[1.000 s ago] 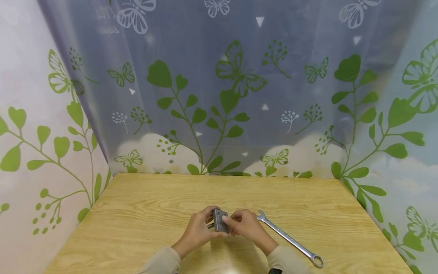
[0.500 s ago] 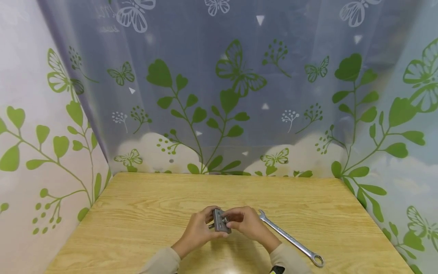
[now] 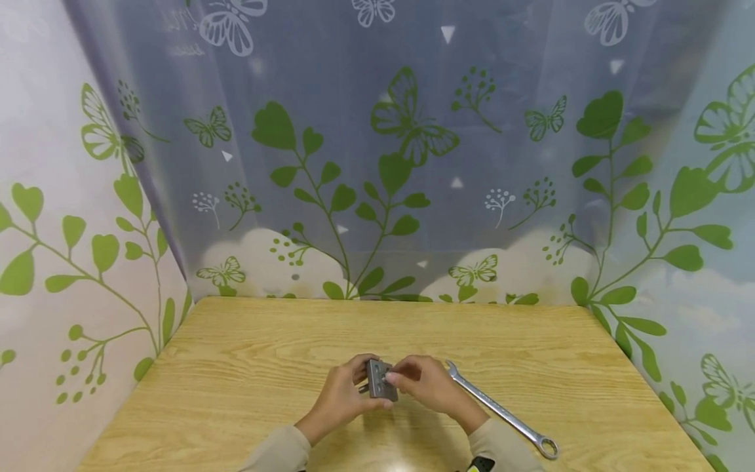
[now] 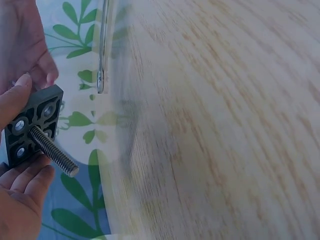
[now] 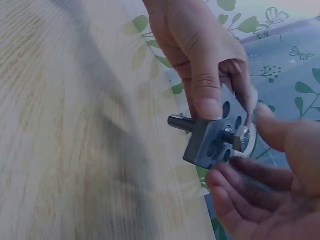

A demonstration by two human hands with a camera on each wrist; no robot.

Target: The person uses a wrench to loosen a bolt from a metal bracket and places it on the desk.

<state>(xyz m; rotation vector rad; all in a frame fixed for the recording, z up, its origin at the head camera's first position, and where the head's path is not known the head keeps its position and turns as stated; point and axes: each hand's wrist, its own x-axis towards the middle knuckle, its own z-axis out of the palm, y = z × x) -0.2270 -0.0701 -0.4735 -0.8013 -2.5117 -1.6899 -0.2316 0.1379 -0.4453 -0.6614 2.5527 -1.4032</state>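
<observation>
The head view faces forward and down across the bench [image 3: 283, 354] to the curtain [image 3: 336, 105]. Both wrist views share the block [image 5: 216, 131] close up, the left facing the bolt tip [image 4: 73, 171], the right the bolt head [image 5: 242, 139].

wood-grain table [image 3: 277, 337], silver wrench [image 3: 498, 408] aslant on the table, blue-grey leaf-printed backdrop [image 3: 377, 216] behind the table, pale leaf-printed panel [image 3: 71, 308] left of it

Room type can't be pinned down; a makeshift tabletop booth is indicated: wood-grain table [image 3: 283, 337] boxed in on three sides by leaf-and-butterfly-printed sheets [image 3: 330, 78].
</observation>
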